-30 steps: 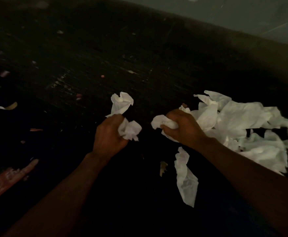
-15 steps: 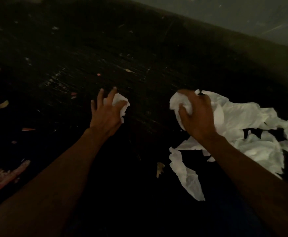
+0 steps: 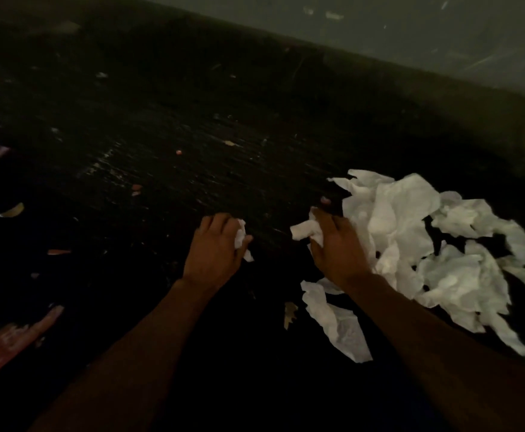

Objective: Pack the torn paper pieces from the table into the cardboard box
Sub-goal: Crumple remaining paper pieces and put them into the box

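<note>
A heap of torn white paper pieces (image 3: 410,232) spreads across the right of the frame on a dark, scratched table (image 3: 192,135), its crumpled sheets overlapping from mid-frame to the right edge. At the heap's left edge the right hand (image 3: 339,254) closes its fingers around a wad of paper (image 3: 303,230), which pokes out to the left past the thumb. The hand's far side touches the heap. Just left of it and apart from the heap, the left hand (image 3: 214,254) sits knuckles up in the centre of the frame. Its fingers are curled round a smaller crumpled scrap (image 3: 241,238) that shows white beside the thumb. The two hands are near each other but do not touch. Both bare forearms reach in from the bottom edge.

A long torn strip (image 3: 339,328) lies flat on the table in the lower centre, beside the right forearm, with a small tan fragment (image 3: 289,314) just to its left. Debris dots the left side: a pale yellowish sliver (image 3: 12,210) near the left edge, an orange sliver (image 3: 58,252) below it, and a reddish wrapper (image 3: 8,341) in the lower left corner, too blurred to read. A grey surface (image 3: 441,35) fills the upper right beyond the table's far edge.
</note>
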A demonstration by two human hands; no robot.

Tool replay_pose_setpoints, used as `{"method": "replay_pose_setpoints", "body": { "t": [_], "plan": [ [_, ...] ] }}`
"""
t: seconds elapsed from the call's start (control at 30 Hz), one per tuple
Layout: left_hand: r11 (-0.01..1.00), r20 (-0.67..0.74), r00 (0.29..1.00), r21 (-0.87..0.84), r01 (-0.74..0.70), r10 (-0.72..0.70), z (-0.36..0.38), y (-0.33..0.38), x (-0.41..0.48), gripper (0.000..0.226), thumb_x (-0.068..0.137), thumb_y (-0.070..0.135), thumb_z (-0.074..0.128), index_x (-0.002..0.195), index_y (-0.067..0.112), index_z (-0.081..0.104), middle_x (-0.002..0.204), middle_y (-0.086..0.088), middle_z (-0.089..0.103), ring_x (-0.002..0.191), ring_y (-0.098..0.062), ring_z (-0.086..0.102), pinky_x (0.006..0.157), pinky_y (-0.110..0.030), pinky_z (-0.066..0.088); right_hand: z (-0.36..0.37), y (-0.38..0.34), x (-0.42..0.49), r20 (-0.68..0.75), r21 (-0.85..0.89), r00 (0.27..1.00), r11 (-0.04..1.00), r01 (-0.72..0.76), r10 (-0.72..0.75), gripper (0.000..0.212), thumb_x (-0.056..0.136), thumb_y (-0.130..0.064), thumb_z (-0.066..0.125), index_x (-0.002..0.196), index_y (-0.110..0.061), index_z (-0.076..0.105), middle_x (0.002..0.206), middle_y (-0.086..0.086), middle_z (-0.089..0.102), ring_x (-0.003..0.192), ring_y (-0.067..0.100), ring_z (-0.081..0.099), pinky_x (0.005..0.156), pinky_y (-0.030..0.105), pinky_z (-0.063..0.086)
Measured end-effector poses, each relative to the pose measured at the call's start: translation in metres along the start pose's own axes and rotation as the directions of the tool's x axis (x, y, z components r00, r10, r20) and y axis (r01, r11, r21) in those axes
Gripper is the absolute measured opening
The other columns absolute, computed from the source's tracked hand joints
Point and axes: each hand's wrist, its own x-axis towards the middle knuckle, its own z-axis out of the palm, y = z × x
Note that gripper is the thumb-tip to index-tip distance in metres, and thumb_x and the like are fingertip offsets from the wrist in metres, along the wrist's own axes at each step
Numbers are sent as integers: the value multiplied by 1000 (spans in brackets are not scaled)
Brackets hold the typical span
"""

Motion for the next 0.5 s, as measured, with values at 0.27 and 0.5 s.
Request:
{"method": "replay_pose_setpoints", "body": {
  "t": [0.27,0.5],
  "plan": [
    [978,33,992,-169,124,-120,-8,35,-34,18,84,21,65,101,16,63,103,-5,58,92,-22,57,75,-30,44,-7,-3,-40,50,58,999,998,0,-2,27,82,-16,59,105,-3,60,122,22,52,115,37,48,95,43,44],
    [829,-68,990,-555,65,-124,-48,85,-40,27,76,29,78,102,22,72,99,4,67,88,3,61,80,-4,42,-68,-7,-74,-57,422,996,906,-43,73,34,88,-20,67,121,-22,62,115,-6,65,108,8,60,94,15,43]
  ]
}}
